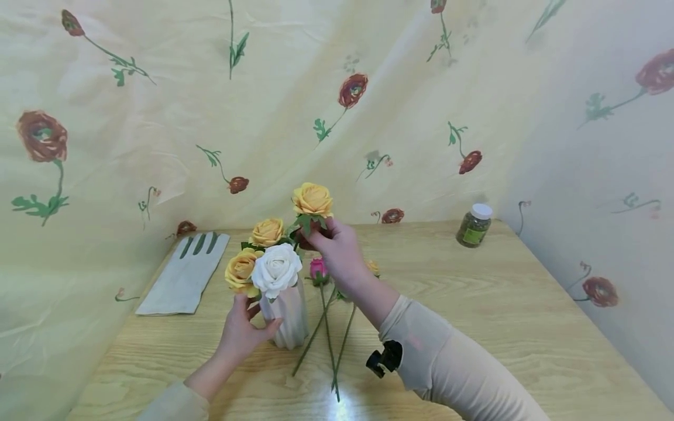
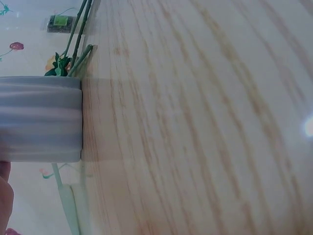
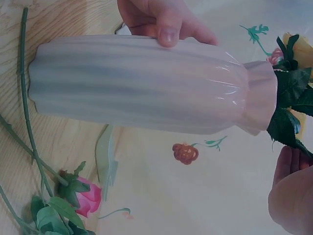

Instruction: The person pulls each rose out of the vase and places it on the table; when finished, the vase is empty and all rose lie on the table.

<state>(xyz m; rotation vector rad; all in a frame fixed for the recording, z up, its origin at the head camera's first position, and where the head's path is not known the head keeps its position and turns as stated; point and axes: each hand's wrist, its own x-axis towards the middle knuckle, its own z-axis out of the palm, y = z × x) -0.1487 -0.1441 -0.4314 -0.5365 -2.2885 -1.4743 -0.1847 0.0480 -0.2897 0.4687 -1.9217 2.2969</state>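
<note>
Keep the left hand wrapped round the ribbed vase, thumb and fingers clamped on its body, so it stands steady near the front of the table amid the white rose and other blooms. Guide the yellow rose, pinched just under its head by the right hand, straight down into the neck, clear of the loose stems lying just right of the vase.

Ribbed white ceramic vase upright on table (three roses already in it), tall yellow artificial rose raised just above its mouth.
</note>
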